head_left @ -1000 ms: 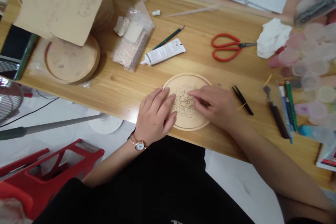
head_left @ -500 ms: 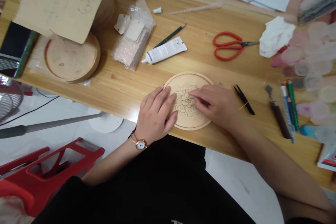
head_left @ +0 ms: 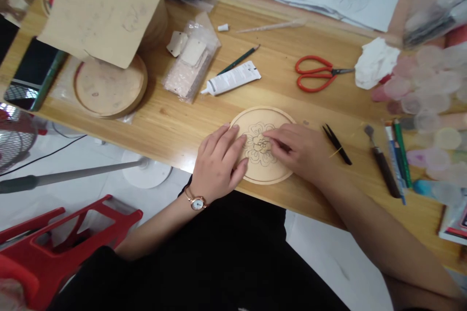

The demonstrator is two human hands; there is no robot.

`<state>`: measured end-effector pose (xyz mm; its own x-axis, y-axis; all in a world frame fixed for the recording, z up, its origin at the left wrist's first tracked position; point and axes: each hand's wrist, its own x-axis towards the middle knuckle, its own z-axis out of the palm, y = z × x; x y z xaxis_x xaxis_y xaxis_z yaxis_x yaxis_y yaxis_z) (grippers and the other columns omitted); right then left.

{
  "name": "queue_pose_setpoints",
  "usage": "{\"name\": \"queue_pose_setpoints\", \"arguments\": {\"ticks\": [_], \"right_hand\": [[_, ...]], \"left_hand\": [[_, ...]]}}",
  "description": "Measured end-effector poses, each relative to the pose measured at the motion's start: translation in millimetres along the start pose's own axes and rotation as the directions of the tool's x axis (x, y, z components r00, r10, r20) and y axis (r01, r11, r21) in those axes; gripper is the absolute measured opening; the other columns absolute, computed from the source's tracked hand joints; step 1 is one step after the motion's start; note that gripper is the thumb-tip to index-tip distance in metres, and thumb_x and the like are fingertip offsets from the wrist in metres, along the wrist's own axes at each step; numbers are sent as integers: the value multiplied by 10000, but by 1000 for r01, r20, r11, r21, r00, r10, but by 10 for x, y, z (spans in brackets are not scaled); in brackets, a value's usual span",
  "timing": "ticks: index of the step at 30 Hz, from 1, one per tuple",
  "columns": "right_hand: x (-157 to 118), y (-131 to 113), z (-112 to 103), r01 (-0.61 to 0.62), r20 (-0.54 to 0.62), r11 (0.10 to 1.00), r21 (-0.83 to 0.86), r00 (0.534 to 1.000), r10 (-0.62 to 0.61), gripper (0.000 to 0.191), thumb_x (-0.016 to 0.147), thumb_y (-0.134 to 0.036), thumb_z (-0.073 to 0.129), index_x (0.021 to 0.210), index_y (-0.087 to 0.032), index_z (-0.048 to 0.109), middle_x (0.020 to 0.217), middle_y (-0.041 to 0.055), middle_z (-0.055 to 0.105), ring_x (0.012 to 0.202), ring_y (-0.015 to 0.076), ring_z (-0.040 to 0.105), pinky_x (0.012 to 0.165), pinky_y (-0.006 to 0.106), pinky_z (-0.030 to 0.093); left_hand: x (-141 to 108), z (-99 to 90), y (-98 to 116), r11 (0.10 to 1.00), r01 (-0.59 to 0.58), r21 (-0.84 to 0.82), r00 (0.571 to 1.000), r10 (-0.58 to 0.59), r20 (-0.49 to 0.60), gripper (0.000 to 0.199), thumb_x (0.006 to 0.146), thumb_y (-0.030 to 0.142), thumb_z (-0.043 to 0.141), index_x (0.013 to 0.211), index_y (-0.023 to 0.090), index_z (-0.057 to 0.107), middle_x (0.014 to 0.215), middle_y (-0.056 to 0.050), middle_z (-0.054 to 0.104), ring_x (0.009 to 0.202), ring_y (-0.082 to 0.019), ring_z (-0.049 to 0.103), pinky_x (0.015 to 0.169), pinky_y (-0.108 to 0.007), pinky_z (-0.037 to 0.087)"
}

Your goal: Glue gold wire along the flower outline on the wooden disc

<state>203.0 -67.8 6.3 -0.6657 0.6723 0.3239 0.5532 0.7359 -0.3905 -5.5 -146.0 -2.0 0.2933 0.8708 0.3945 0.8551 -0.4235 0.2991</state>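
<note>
A round wooden disc [head_left: 262, 115] with a raised rim lies on the table, and a flower outline [head_left: 260, 148] is drawn on it in dark line. My left hand [head_left: 219, 163], wearing a wristwatch [head_left: 197, 203], rests flat on the disc's lower left with its fingers spread. My right hand [head_left: 295, 150] lies over the right side, its fingertips gathered at the flower's centre. Anything between those fingertips is hidden. Black tweezers [head_left: 336, 145] lie just right of that hand, beside a thin yellow strip [head_left: 336, 152].
Nearby on the wooden table [head_left: 175, 126] lie red-handled scissors [head_left: 315, 73], a white tube [head_left: 233, 78], a pencil [head_left: 239, 60], a plastic bag [head_left: 191, 63], a round wooden tray [head_left: 109, 86], and translucent discs [head_left: 426, 92]. A red stool [head_left: 65, 233] stands below the table edge.
The whole scene has shifted slightly in view as my head moved. Both hands remain in nearly the same place on the disc.
</note>
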Motion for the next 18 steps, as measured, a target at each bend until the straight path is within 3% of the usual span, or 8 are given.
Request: {"name": "queue_pose_setpoints", "arguments": {"ticks": [5, 8, 11, 18], "right_hand": [[0, -11, 10, -29, -78, 997, 69, 996, 34, 184, 879, -131, 540, 973, -143, 698, 690, 1, 661, 563, 103, 550, 550, 240, 430], [-1, -43, -16, -47, -160, 992, 118, 985, 65, 187, 879, -133, 545, 998, -158, 686, 696, -8, 655, 547, 93, 535, 525, 228, 428], [-9, -91, -65, -71, -229, 988, 140, 968, 102, 202, 890, -131, 538, 1025, -195, 674, 675, -26, 626, 558, 93, 542, 532, 225, 438], [-55, -165, -133, 18, -293, 997, 69, 956, 3, 223, 898, -113, 546, 1084, -199, 634, 688, -23, 623, 571, 102, 554, 561, 225, 469]], "left_hand": [[-9, -9, -4, 999, 11, -43, 1000, -11, 2, 406, 879, 273, 589, 1246, 105, 546, 1301, -189, 604, 1253, -336, 543, 989, -476, 481], [-14, -78, -18, 986, 56, -159, 990, -75, -121, 338, 858, 209, 620, 1187, 150, 567, 1286, -161, 601, 1254, -310, 540, 1015, -479, 475], [52, -154, 6, 968, 106, -229, 952, -165, -258, 251, 840, 162, 628, 1086, 197, 596, 1188, -107, 625, 1153, -265, 579, 982, -462, 486], [488, -48, 247, 977, 94, -193, 980, -124, -152, 218, 889, 365, 630, 975, 166, 651, 957, -65, 693, 893, -226, 601, 787, -386, 447]]}}
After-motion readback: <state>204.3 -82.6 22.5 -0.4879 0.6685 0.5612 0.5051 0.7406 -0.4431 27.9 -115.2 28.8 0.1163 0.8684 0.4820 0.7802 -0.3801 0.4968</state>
